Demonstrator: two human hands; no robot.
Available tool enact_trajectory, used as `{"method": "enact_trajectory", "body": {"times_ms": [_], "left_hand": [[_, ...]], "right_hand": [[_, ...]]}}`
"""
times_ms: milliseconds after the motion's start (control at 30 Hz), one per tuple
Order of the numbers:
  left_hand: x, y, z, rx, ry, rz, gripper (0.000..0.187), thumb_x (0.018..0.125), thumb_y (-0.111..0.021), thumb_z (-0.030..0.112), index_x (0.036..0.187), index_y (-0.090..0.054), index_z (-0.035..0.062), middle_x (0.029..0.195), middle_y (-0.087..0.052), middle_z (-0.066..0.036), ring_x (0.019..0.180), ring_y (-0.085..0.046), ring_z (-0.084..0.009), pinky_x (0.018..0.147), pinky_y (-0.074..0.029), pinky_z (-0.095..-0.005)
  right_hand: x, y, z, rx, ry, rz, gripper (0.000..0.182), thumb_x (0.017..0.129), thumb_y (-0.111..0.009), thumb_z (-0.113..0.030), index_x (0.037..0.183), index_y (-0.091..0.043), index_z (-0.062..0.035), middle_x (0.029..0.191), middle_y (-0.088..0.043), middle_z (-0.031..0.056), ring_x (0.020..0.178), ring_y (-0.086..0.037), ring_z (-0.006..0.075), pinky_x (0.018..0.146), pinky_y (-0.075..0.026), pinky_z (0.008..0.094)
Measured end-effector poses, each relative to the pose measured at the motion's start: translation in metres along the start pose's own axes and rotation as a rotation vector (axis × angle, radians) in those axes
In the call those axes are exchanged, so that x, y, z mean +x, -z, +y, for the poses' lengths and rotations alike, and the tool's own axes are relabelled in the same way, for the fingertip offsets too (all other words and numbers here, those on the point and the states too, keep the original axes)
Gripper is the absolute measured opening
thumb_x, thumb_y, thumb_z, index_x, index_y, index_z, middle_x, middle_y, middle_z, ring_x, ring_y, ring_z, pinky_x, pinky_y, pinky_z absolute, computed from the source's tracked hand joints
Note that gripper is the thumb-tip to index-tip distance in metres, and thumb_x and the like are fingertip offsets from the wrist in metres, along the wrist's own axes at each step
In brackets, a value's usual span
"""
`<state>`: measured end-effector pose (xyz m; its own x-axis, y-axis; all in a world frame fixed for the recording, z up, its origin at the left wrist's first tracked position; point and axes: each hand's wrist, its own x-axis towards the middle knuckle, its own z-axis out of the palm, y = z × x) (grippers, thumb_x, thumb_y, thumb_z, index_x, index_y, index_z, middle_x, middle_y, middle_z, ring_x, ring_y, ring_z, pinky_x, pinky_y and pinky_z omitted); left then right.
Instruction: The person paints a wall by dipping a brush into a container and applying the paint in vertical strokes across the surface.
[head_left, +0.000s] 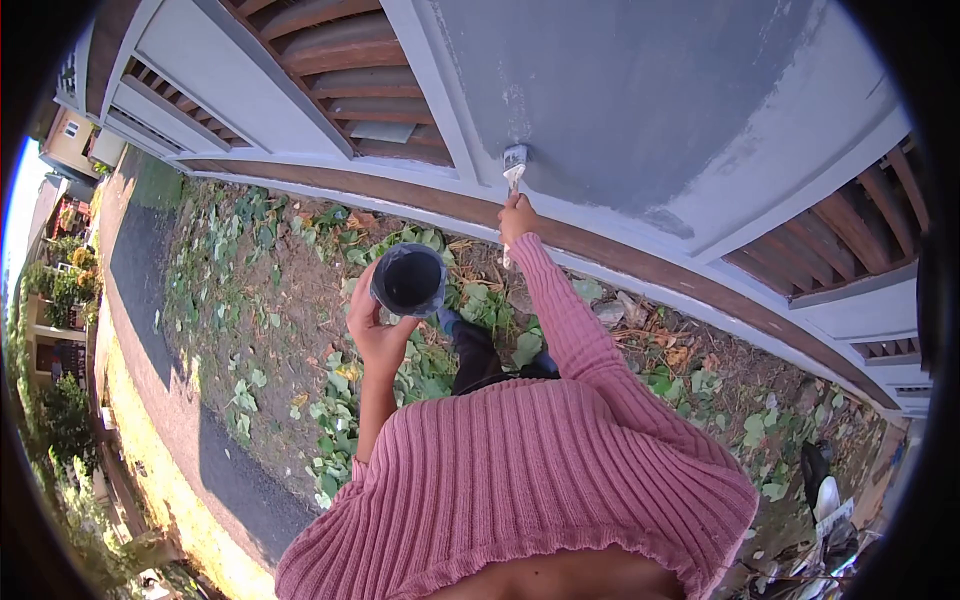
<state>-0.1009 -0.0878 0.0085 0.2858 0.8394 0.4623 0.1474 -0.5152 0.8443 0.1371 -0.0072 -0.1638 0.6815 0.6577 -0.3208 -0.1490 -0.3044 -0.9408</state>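
Note:
My left hand (375, 325) is wrapped round a dark, paint-smeared cup (409, 278), held upright with its opening facing up; how much is inside cannot be made out. In my right hand (516, 218) is the handle of a paintbrush (514, 165). The bristles touch the lower part of a wall panel (620, 95), whose middle is darker grey and whose right side is a lighter, patchy grey. The cup is below and left of the brush, apart from it.
Brown slatted openings (350, 75) flank the panel. A brown ledge (640, 250) runs along the wall's foot. Leafy plants (240, 400) cover the soil around my feet. A paved path (150, 300) lies at the left, and assorted objects (828, 500) lie at the lower right.

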Motion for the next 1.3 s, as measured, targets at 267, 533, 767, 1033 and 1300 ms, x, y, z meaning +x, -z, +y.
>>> {"method": "enact_trajectory", "body": {"times_ms": [267, 533, 767, 1033, 1300], "left_hand": [[0.002, 0.003, 0.005, 0.053, -0.036, 0.019, 0.046, 0.056, -0.072, 0.000, 0.100, -0.060, -0.0011, 0.111, -0.055, -0.013, 0.104, -0.052, -0.0227, 0.087, -0.040, -0.0319], [0.004, 0.003, 0.007, 0.079, -0.052, 0.014, 0.047, 0.055, -0.070, 0.000, 0.101, -0.060, -0.0015, 0.112, -0.055, -0.012, 0.105, -0.051, -0.0222, 0.087, -0.041, -0.0316], [-0.001, 0.001, 0.005, -0.055, 0.046, 0.077, 0.046, 0.056, -0.070, 0.000, 0.100, -0.060, -0.0017, 0.112, -0.055, -0.013, 0.105, -0.051, -0.0225, 0.086, -0.042, -0.0318], [0.006, -0.006, -0.002, 0.014, -0.010, 0.013, 0.049, 0.055, -0.073, 0.002, 0.102, -0.060, -0.0016, 0.112, -0.055, -0.014, 0.105, -0.052, -0.0234, 0.088, -0.040, -0.0332], [0.018, -0.009, -0.007, 0.064, 0.021, -0.006, 0.049, 0.056, -0.073, 0.002, 0.102, -0.059, -0.0017, 0.113, -0.055, -0.014, 0.105, -0.052, -0.0231, 0.088, -0.040, -0.0332]], "right_hand": [[-0.020, -0.001, -0.037, 0.152, 0.049, -0.055, 0.031, 0.093, -0.030, -0.036, 0.087, -0.042, -0.0079, 0.056, -0.043, 0.0017, 0.032, -0.033, 0.0085, 0.029, -0.028, 0.0262], [-0.041, 0.004, -0.079, 0.331, 0.029, -0.128, 0.029, 0.093, -0.030, -0.035, 0.086, -0.041, -0.0095, 0.054, -0.037, -0.0012, 0.033, -0.028, 0.0054, 0.028, -0.022, 0.0236], [-0.039, 0.002, -0.096, 0.266, 0.364, -0.099, 0.030, 0.094, -0.030, -0.033, 0.087, -0.043, -0.0074, 0.054, -0.040, -0.0014, 0.034, -0.031, 0.0050, 0.029, -0.023, 0.0222], [-0.066, 0.013, -0.114, 0.130, 0.558, -0.024, 0.034, 0.094, -0.031, -0.030, 0.086, -0.046, -0.0003, 0.058, -0.051, 0.0106, 0.052, -0.053, 0.0163, 0.052, -0.042, 0.0302], [-0.026, -0.014, -0.078, 0.295, 0.118, -0.106, 0.031, 0.093, -0.028, -0.037, 0.089, -0.042, -0.0100, 0.057, -0.041, -0.0006, 0.037, -0.033, 0.0069, 0.032, -0.026, 0.0243]]}}
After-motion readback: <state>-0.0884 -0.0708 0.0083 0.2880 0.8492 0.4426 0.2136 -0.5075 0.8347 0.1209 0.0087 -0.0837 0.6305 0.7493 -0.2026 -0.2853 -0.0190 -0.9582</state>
